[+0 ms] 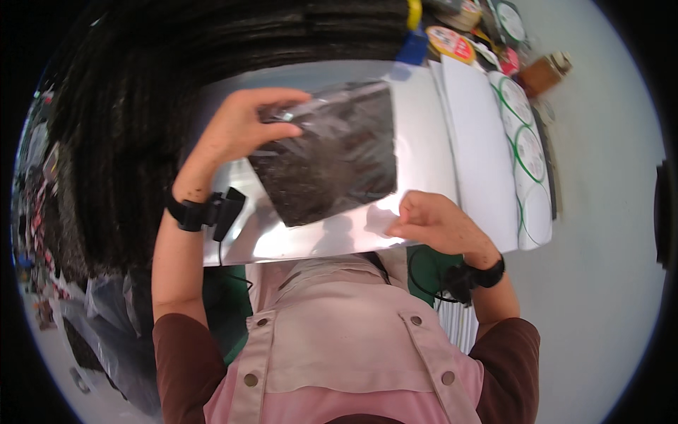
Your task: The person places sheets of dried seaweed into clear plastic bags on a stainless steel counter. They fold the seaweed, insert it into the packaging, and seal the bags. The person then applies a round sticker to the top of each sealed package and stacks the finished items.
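Observation:
A dark, flat, roughly square sheet or stack in a clear plastic bag [339, 153] lies tilted over a shiny metal work surface [424, 138]. My left hand [254, 124] is at its upper left corner, thumb and fingers around a gathered, glossy part of the plastic. Close to the near right edge of the surface is my right hand [431, 220], apart from the bag, with its fingers curled and thumb near the fingertips; whether something thin is between them cannot be told.
Tall stacks of dark sheets [122, 132] stand at the left and far side. White sheets [476, 153] and white packs with green rings [529, 153] lie at the right. Beyond them are a tape roll [450, 43] and a bottle of brown liquid [543, 74].

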A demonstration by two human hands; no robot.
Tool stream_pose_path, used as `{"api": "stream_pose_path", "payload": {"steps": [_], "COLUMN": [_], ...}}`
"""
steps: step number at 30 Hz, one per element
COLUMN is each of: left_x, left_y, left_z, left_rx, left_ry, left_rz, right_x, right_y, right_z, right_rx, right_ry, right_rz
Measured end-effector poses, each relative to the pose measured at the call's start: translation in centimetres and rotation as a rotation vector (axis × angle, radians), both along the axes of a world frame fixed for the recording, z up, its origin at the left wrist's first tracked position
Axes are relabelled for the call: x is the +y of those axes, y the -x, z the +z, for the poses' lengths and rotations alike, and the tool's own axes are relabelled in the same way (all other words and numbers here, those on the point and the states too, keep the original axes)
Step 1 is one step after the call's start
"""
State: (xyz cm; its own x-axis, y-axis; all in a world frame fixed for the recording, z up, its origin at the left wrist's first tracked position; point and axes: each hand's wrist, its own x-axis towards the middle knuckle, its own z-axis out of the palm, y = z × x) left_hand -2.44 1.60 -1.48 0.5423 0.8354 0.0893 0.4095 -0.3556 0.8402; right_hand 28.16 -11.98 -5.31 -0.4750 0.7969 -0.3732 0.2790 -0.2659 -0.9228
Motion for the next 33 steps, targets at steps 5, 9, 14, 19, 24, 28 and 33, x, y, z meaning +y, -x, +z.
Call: {"api": "stream_pose_path", "payload": {"steps": [5,9,14,19,24,28,33], "left_x": [2.3,3.3,3.5,3.7,3.8,3.5,3.7], "left_y": [2.3,1.2,1.3,2.1,2.4,2.7,3.2], "left_z": [-2.1,-4.0,-5.2,-5.8,-6.5,-6.5,-6.8], "left_rx": [0.019,-0.006,-0.026,-0.026,-0.041,-0.021,-0.011], "left_ry": [0.114,0.319,0.391,0.436,0.451,0.452,0.467], "left_rz": [-0.007,-0.063,-0.069,-0.074,-0.070,-0.015,-0.056], "right_x": [0.1,1.7,4.7,5.4,5.7,6.1,4.8], "right_y": [-15.7,-26.6,-25.8,-26.3,-28.1,-29.2,-40.8], "right_z": [-0.6,-6.9,-10.1,-10.2,-10.9,-10.5,-8.7], "right_rx": [-0.819,-1.328,-1.552,-1.555,-1.164,-1.168,-1.268], "right_ry": [-0.437,-0.820,-1.057,-1.068,-1.017,-1.011,-0.562], "right_rz": [-0.522,-0.816,-0.669,-0.633,-1.052,-0.918,-1.326]}}
